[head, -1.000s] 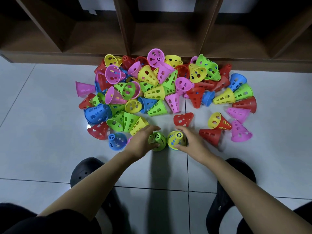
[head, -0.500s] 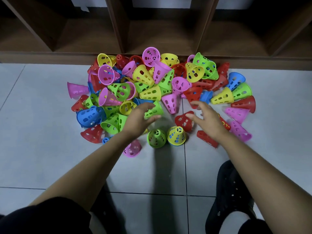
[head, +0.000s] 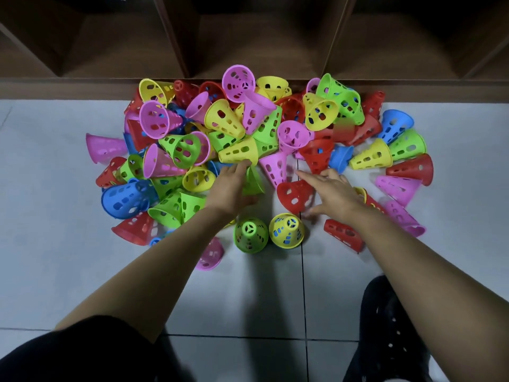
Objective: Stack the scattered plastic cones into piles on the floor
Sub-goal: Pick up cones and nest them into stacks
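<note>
Widely over the grey floor (head: pixel 68 257), a heap of plastic cones (head: pixel 234 125) is spread against a wooden shelf (head: pixel 82 88). Both forearms are stretched forward. The left hand (head: pixel 230 188) is curled, thumb underneath, round a lying green cone (head: pixel 254 184). The right hand (head: pixel 334 195) is held flat, fingers spread, beside a red cone (head: pixel 294 194); whether they touch cannot be told. Nearer, an upright green cone (head: pixel 250 235) and an upright yellow cone (head: pixel 286 230) are stood side by side.

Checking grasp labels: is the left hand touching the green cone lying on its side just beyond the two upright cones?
Touching. The head view shows the left hand with its fingers laid over the green cone and its thumb under the cone, with no gap.
</note>
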